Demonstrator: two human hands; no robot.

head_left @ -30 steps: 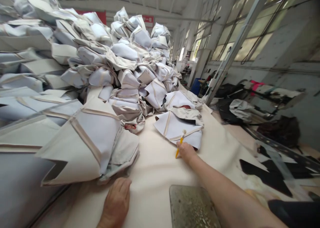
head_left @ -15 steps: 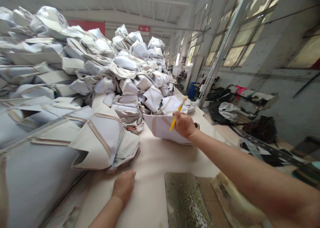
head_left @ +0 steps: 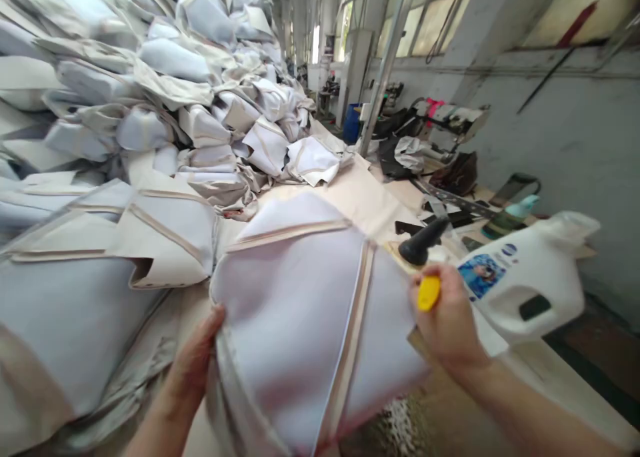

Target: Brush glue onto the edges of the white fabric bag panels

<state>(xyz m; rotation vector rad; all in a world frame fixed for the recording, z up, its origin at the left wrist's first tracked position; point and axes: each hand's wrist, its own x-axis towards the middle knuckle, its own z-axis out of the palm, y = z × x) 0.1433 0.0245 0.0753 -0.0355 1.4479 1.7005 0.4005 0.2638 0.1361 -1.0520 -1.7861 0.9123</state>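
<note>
A white sewn fabric piece (head_left: 290, 303) with beige tape along its seams is held up in front of me. My left hand (head_left: 197, 353) grips its left edge, thumb on the near face and the other fingers hidden behind. At the right edge, my right hand (head_left: 447, 323) is closed around a brush with a yellow handle (head_left: 429, 293). Only the handle's end shows; the bristles are out of sight. The same fist is at the fabric's right corner, where I cannot tell how firmly it grips the cloth. Below the fabric, a stained, speckled board (head_left: 400, 423) is mostly covered.
A tall heap of similar white pieces (head_left: 175, 63) fills the left and back. More lie close on my left (head_left: 165, 233). To the right stand a white jug (head_left: 545, 277), a black cone-shaped object (head_left: 425, 240) and a spray bottle (head_left: 513, 213). A metal post (head_left: 390, 63) rises behind.
The fabric piece has come from farther back on the table toward me. My left hand has moved from the tabletop onto its edge. My view has turned right and down.
</note>
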